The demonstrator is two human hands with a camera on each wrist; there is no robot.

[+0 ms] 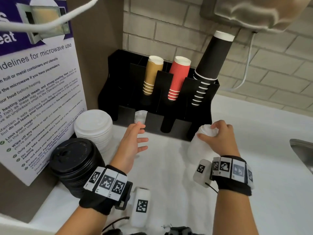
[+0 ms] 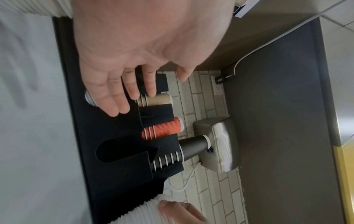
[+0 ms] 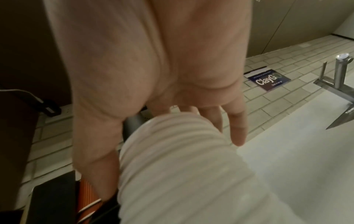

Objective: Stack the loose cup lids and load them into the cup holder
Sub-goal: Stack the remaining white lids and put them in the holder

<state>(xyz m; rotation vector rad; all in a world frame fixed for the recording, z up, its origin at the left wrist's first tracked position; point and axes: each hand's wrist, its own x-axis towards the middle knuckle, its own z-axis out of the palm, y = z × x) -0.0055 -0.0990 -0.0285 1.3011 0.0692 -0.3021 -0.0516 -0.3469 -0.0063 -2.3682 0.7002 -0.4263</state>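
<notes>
My right hand [image 1: 215,133] grips a tall stack of white lids [image 1: 201,143] from above, in front of the right end of the black cup holder [image 1: 177,129]. The same white stack [image 3: 172,166] fills the right wrist view under my thumb and fingers. My left hand [image 1: 140,136] hovers with fingers straight and spread, holding nothing, just before a front slot holding white lids [image 1: 140,116]. In the left wrist view the left hand [image 2: 122,97] spreads over the holder [image 2: 114,151].
A white lid stack [image 1: 94,129] and a black lid stack [image 1: 76,163] stand at the left by the microwave poster [image 1: 39,92]. Brown [image 1: 152,73], red [image 1: 178,77] and black cups [image 1: 210,65] fill the holder's back slots. A sink [image 1: 303,153] lies right.
</notes>
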